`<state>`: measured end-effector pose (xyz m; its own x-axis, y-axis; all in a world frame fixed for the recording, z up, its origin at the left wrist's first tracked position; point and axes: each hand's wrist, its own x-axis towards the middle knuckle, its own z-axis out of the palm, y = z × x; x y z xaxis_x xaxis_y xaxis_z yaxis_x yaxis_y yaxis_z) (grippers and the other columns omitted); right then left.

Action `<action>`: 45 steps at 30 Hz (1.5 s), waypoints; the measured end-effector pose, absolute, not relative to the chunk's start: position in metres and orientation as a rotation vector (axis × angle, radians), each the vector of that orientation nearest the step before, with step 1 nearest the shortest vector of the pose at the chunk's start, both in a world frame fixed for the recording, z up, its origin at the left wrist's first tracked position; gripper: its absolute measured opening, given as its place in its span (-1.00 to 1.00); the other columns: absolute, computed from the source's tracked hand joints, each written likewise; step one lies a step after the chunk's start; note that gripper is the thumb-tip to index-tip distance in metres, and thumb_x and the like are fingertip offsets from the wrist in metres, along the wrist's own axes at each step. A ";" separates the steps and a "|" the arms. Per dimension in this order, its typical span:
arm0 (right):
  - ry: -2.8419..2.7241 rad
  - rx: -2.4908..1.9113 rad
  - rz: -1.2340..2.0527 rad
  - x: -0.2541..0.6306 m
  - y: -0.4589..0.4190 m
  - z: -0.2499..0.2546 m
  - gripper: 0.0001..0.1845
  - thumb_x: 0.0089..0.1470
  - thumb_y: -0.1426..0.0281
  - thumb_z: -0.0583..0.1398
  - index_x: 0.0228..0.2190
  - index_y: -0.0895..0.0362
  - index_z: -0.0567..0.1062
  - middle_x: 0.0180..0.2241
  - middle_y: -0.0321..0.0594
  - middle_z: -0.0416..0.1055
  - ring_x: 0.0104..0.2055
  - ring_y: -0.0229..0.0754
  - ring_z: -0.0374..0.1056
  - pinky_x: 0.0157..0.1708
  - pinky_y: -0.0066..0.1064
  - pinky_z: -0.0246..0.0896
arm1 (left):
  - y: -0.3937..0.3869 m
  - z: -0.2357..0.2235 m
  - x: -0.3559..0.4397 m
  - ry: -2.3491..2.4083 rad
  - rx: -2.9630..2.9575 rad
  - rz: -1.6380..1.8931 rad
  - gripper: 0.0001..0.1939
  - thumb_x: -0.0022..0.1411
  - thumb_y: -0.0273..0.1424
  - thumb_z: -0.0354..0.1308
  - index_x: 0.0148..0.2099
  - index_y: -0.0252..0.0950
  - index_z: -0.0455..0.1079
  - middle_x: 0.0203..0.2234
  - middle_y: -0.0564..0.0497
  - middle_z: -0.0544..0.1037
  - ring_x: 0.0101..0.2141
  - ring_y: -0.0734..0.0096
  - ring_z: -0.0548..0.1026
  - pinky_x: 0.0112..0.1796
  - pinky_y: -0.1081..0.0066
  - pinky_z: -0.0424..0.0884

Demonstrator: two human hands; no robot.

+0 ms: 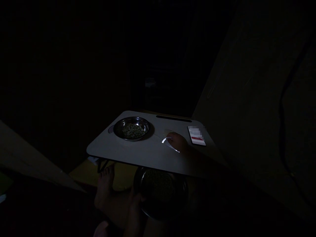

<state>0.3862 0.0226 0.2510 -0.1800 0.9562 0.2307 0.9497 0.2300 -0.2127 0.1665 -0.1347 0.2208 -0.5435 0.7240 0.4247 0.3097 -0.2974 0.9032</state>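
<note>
One lit phone (197, 135) lies near the right edge of the small white table (138, 156), and a dark slot (174, 118) runs along the far edge. We see a bare foot (105, 187) below the near left corner, on yellow flooring (123, 176), and a cable (281, 115) on the wall to the right. Most of the room is too dark for us to read.

Toward the far left corner sits a shiny steel bowl (132, 128), upright, with pale and green bits spread across its bottom. A second bowl (160, 194) is below the near edge, dim, with greenish contents.

Our left hand (135, 201) is closed on that lower bowl's left rim, thumb over it. Our right hand (178, 142), partly curled, is at a glossy curved piece (166, 139) right of the table's middle; we cannot tell whether it grips it.
</note>
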 end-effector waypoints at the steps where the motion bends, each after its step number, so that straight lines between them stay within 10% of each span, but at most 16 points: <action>1: -2.194 -1.778 0.030 0.385 0.023 0.250 -0.75 0.01 0.37 -0.02 -0.29 0.13 0.38 -0.25 -0.20 0.36 -0.25 -0.24 0.25 -0.30 -0.49 0.06 | -0.135 0.221 0.166 1.695 1.351 1.889 -0.56 -0.24 -0.45 0.13 -0.19 -0.27 0.29 -0.02 0.04 0.24 0.10 0.08 -0.07 0.06 0.09 -0.11; 45: -2.179 -1.916 -0.072 0.383 0.035 0.254 -0.73 0.04 0.36 -0.06 -0.27 0.11 0.36 -0.22 -0.19 0.33 -0.25 -0.24 0.24 -0.33 -0.47 0.05 | -0.130 0.223 0.163 1.880 1.398 1.746 -0.42 -0.20 -0.41 0.12 -0.02 -0.19 0.18 0.03 0.04 0.19 0.07 0.10 0.04 0.05 0.12 -0.06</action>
